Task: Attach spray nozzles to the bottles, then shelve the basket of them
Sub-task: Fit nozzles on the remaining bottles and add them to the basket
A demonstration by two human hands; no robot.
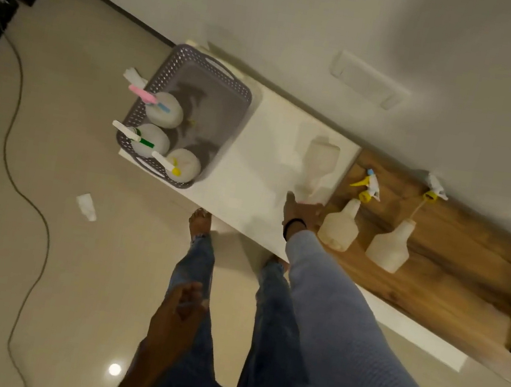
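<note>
Desk (250,172): running along the wall, with a white part on the left and a wooden part on the right.
Basket (229,90): a grey basket with holes is sitting at the left end of the white part, reaching its front edge.
Bottles in the basket (164,110): three white bottles are standing along the basket's front side, with pink, green and yellow nozzles fitted.
Right hand (301,213): reaching over the front edge of the white part near the wood, with the thumb on one side and the fingers on the other, holding the blurred bottle by its neck.
Blurred bottle (320,163): showing only as a pale smear over the right end of the white part, its body pointing toward the wall.
Left hand (180,308): hanging low in front of the jeans, with the fingers loosely curled and nothing seen in them.
Near bottle (340,227): sitting on the wood just beside the right hand, with a yellow nozzle (368,187) at its neck.
Far bottle (390,246): sitting further right on the wood, its nozzle (434,190) lying off the neck by the wall, with a thin tube joining them.
Floor (54,262): a dark cable (17,177) is trailing across it, and a small white thing (86,206) is lying near the desk's left end.
</note>
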